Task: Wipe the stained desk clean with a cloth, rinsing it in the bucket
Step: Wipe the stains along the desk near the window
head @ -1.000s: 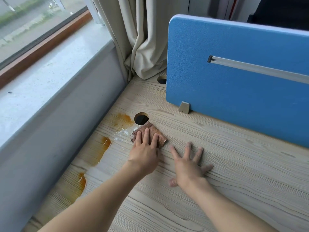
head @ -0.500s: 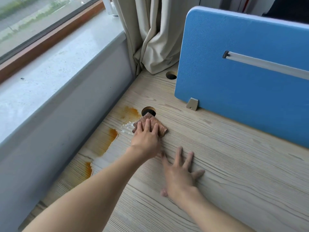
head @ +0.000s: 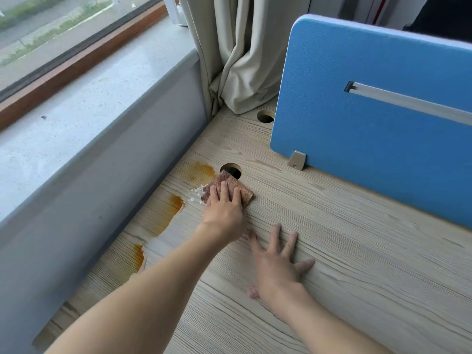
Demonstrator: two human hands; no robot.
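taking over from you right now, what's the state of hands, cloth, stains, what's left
Left hand: flat, pressing the cloth on the desk at the hole rim.
Right hand: open, flat on the desk.
Done: pale wiped patch and foam beside the cloth.
Left: orange stains along the wall side; rinse. Bucket not in view.

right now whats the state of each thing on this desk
cloth, folded, flat on the desk under the left hand
left hand, fingers straight, pressing the cloth
right hand, flat on the desk, fingers spread
desk, orange stains along the window side, suds by the cloth
cable hole, open, cloth corner over its rim
curtain, bunched in the corner
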